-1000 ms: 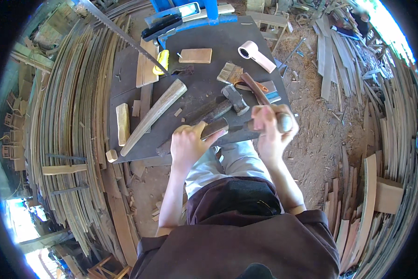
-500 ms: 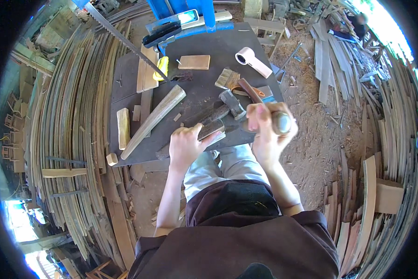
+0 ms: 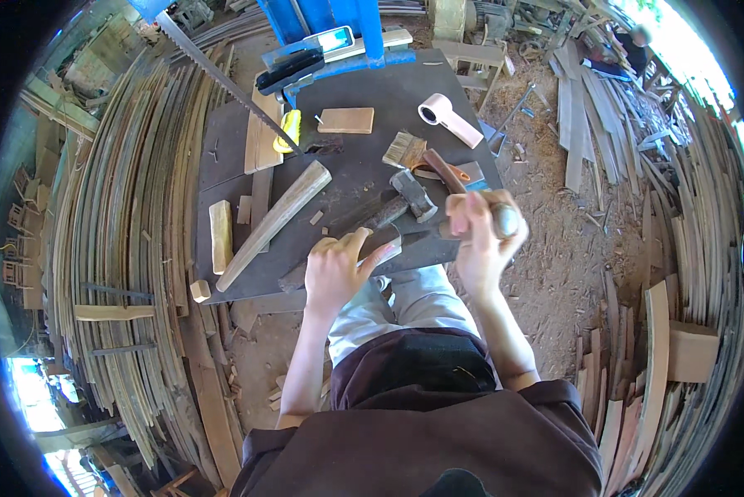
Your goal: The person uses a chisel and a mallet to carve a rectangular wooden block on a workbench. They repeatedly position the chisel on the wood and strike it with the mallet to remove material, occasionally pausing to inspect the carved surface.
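My left hand (image 3: 335, 269) is closed round a short wooden piece (image 3: 385, 245) at the near edge of the dark work table (image 3: 355, 99). To its right, my right hand (image 3: 484, 240) grips a tool with a rounded, light-grey handle end (image 3: 504, 220) and a dark blade (image 3: 422, 240) reaching left to that piece. Just beyond lie a steel hammer head (image 3: 413, 195), a reddish-brown handle (image 3: 445, 170) and a brush (image 3: 403, 149). A long wooden stick (image 3: 272, 224) and a short block (image 3: 220, 236) lie to the left.
A blue machine (image 3: 318, 21) with a slanting saw blade (image 3: 223, 79) stands at the table's far side. A pale pink cylindrical tool (image 3: 463, 128) lies at right. Stacked slats (image 3: 107, 240) line both sides. A person (image 3: 633, 50) is at the upper right.
The table and its items sit slightly lower in the picture. Both hands keep their grips, with small shifts; my right hand's tool has moved only a little.
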Demonstrator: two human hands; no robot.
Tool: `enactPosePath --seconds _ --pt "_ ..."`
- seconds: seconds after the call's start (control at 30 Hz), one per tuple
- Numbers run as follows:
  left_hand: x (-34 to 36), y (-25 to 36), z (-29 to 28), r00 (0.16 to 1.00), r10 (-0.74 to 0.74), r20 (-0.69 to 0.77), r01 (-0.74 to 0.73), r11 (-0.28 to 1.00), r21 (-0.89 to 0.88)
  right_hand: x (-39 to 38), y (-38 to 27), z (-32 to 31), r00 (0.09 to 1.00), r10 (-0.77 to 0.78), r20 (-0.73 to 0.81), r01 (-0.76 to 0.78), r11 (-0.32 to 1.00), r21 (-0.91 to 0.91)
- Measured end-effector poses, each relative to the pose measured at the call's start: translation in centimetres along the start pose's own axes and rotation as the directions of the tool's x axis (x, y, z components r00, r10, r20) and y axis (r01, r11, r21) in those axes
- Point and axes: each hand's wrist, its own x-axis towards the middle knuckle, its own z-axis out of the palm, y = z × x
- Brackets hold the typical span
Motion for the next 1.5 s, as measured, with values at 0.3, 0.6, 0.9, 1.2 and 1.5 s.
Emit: enactPosePath --seconds 0.3,0.6,0.9,1.2,1.5 --pt "-0.1 0.5 -0.5 0.999 -0.037 0.036 0.038 0.999 -0.005 -1.0 1.6 -0.4 0.996 0.081 -0.026 -0.081 0.997 -0.005" --pt "-0.2 0.4 -0.2 1.0 -0.015 -0.008 0.015 1.0 0.004 -0.9 2.9 -0.2 0.999 0.033 0.014 -0.033 0.999 0.004" --pt "-0.3 0.1 0.1 0.999 -0.006 -0.053 0.007 1.0 0.006 -0.9 0.8 -0.4 0.998 -0.056 0.008 0.055 0.998 0.034" --pt "-0.4 -0.2 0.2 0.997 -0.004 -0.072 0.005 1.0 0.008 -0.7 -0.3 -0.6 0.994 -0.092 0.052 0.084 0.987 0.137" --pt "-0.3 0.0 0.1 0.999 -0.014 -0.049 0.015 1.0 0.017 -1.1 0.5 -0.4 0.999 -0.038 0.02 0.037 0.999 0.038"
